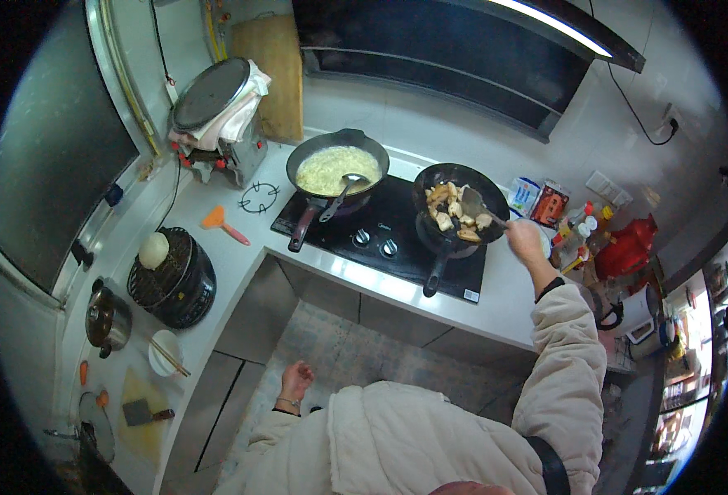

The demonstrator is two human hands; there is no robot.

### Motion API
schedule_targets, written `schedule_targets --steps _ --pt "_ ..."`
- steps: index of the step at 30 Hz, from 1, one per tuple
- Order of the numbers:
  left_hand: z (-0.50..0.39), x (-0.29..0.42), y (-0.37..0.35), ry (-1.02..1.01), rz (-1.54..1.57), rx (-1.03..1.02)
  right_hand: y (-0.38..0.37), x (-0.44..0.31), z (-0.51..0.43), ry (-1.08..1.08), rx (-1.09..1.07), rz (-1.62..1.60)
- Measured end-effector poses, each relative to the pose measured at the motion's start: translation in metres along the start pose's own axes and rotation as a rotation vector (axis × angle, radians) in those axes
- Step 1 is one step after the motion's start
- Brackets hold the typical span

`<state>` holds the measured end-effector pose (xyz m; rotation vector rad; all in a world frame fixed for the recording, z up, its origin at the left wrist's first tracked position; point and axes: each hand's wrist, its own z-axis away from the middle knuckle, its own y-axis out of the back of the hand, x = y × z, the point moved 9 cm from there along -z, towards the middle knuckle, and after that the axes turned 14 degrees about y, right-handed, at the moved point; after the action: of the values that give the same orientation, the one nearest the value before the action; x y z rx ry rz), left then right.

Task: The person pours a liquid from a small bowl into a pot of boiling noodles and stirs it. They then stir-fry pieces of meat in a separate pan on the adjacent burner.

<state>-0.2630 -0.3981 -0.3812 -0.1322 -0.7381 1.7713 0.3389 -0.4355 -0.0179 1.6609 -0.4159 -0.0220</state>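
My right hand [524,240] is closed around the handle of a metal spatula [473,202]. The spatula's blade rests among browned chunks of food, possibly meat, [455,209] in a dark frying pan [499,210] on the right burner. To the left, a deeper dark pan [300,151] holds pale yellow-green bubbling food [333,164], with a ladle [339,201] lying across its rim. Both pans sit over the black glass gas hob [376,213]. My left hand [297,379] hangs low before the counter, fingers loosely curled and away from any object.
An orange scraper [231,228], a pot-support ring [258,198] and a round black stove [181,297] stand left. Farther down are a steel pot [109,318], a white bowl [163,352] with chopsticks and a cleaver [138,413]. Bottles [577,235] and a white kettle [636,312] stand right.
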Motion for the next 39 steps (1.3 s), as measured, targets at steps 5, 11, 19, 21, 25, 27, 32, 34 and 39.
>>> schedule_targets --steps 5,11,19,21,25,27,32,34,39 --pt "0.004 0.005 -0.003 -0.049 -0.030 0.065 0.006 -0.004 0.003 0.017 0.039 0.021" --pt "0.007 0.002 0.013 -0.047 0.022 0.066 0.030 0.021 0.006 -0.018 0.177 0.044" --pt "-0.003 -0.002 0.023 -0.009 0.043 0.096 0.008 -0.022 -0.001 0.088 0.159 0.112" --pt "-0.004 -0.002 0.013 -0.012 0.035 0.005 0.000 -0.029 -0.003 0.107 0.153 0.032" --pt "-0.001 0.004 0.013 -0.068 -0.008 0.038 0.005 -0.006 0.007 0.107 0.086 0.049" --pt "0.003 0.001 0.014 -0.062 -0.002 0.040 0.025 0.003 0.006 0.125 0.194 0.079" --pt "0.005 -0.003 0.010 -0.017 0.036 0.039 0.051 -0.006 -0.008 0.095 0.373 0.094" --pt "0.003 -0.003 0.008 -0.011 0.048 0.050 0.053 -0.023 -0.010 0.141 0.443 0.144" --pt "0.010 0.000 0.010 -0.049 0.043 0.056 0.043 -0.035 -0.002 0.249 0.372 0.186"
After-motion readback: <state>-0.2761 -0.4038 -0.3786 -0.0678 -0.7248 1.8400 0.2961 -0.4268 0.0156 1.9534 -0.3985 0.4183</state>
